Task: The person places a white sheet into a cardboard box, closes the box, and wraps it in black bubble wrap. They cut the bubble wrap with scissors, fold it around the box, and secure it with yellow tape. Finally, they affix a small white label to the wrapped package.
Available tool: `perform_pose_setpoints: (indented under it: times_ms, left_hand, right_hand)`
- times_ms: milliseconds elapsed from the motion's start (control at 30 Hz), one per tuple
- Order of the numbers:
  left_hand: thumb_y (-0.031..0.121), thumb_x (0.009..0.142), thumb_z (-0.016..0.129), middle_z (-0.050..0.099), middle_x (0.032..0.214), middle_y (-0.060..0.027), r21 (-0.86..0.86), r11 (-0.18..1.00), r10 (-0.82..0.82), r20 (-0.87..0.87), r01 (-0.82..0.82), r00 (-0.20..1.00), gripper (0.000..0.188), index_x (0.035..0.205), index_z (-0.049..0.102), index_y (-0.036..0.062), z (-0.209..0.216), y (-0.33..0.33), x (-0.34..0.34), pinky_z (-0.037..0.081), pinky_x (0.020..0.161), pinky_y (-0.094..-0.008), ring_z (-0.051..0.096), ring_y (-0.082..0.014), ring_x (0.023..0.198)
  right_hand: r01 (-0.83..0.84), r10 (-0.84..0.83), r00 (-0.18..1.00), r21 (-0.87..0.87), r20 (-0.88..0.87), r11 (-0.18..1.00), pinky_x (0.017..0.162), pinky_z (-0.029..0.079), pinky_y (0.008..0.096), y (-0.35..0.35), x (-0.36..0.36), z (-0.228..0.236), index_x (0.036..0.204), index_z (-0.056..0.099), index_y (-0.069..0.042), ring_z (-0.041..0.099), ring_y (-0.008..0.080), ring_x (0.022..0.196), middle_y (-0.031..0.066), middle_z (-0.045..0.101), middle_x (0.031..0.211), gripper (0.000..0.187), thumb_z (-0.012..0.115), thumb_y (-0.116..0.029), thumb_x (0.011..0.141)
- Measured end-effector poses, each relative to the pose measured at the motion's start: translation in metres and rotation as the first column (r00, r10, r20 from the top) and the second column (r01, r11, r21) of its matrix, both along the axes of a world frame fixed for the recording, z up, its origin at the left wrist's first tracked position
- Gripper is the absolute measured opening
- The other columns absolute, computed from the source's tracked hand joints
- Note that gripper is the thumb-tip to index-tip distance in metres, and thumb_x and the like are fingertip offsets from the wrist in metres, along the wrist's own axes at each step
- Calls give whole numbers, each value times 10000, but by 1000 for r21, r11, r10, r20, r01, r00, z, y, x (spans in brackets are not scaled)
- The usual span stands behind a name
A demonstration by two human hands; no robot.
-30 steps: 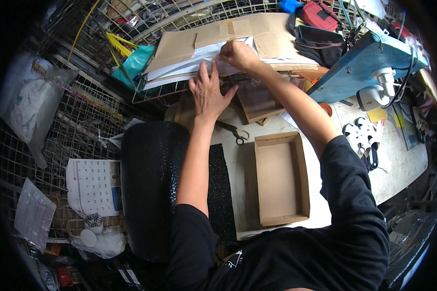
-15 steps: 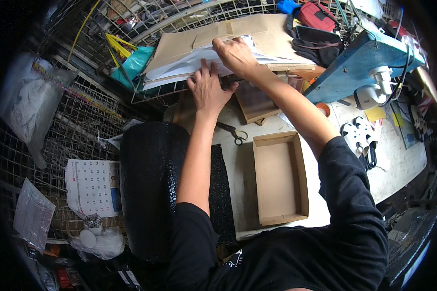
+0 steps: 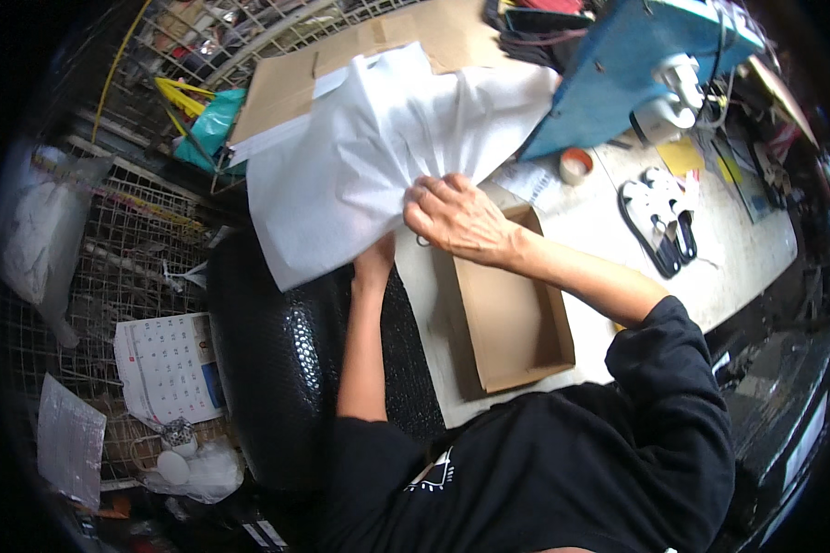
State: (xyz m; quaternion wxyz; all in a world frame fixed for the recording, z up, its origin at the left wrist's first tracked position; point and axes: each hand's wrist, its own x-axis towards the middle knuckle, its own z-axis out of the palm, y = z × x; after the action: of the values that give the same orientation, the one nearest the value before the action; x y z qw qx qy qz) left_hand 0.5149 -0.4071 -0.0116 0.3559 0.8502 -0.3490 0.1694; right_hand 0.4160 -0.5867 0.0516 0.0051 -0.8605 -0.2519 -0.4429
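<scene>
My right hand (image 3: pixel 456 217) is closed on the gathered near edge of a large, thin white wrapping sheet (image 3: pixel 332 175). The sheet fans out from that fist, creased, toward the far side. Beneath its lower edge is my left hand (image 3: pixel 375 263); its fingers are hidden by the sheet. Just below my right forearm lies an open, shallow brown cardboard box (image 3: pixel 512 323) with nothing seen inside. A flat piece of brown cardboard (image 3: pixel 272 97) and more white paper lie behind the sheet.
A black bubble-wrap roll (image 3: pixel 258 359) stands left of my left arm. White sandals (image 3: pixel 657 221) and an orange tape roll (image 3: pixel 576 166) rest on the white table (image 3: pixel 738 240) at right. A blue board (image 3: pixel 609 83) with a white fixture rises at the far right.
My right hand has drawn the white sheet off the cardboard and toward me. My left hand has gone from the pile's edge to under the sheet. The view has shifted slightly.
</scene>
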Motion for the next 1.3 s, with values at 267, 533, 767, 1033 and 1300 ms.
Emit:
perform_pose_setpoints:
  times_ms: [267,533,767,1033,1300]
  left_hand:
    - [495,859,624,458,1412,-105,-832,342,-800,-502,-438,328,707,1377,429,55,-7,117,-102,357,1073,-461,439,-288,1287]
    - [4,762,739,639,1121,-145,-239,894,-48,-893,-380,448,482,1192,542,-89,-50,124,-128,461,912,-332,618,-216,999]
    - [-22,798,704,651,1097,-144,-161,912,56,-862,-376,505,381,1149,575,-96,-60,158,-144,478,869,-318,629,-204,949]
    - [-34,843,663,582,1242,-151,-276,918,-107,-864,-285,492,435,1249,519,-93,-59,165,-156,429,958,-316,568,-204,1088]
    - [83,885,665,528,1314,-168,-270,915,-118,-890,-299,441,504,1313,459,-84,-44,157,-173,375,1026,-340,516,-221,1182]
  right_hand:
    - [185,-174,747,-50,-642,981,783,450,391,23,-118,-65,997,492,-48,570,270,1089,137,577,1103,183,522,-178,871]
    - [392,76,536,327,-841,860,696,504,468,44,-180,-98,1136,505,-41,640,342,840,153,609,940,355,535,-339,946]
    - [774,50,28,53,-998,631,814,525,460,11,-134,-130,1442,285,14,646,405,960,302,622,1068,837,485,-598,907]
    - [813,122,221,251,-968,525,571,559,333,-26,-150,-158,1086,625,29,673,236,547,159,673,709,522,610,-459,902]
    - [984,-495,-7,83,-869,-159,919,490,465,-272,-197,-194,1171,614,-63,578,391,1120,252,580,1188,543,746,-400,766]
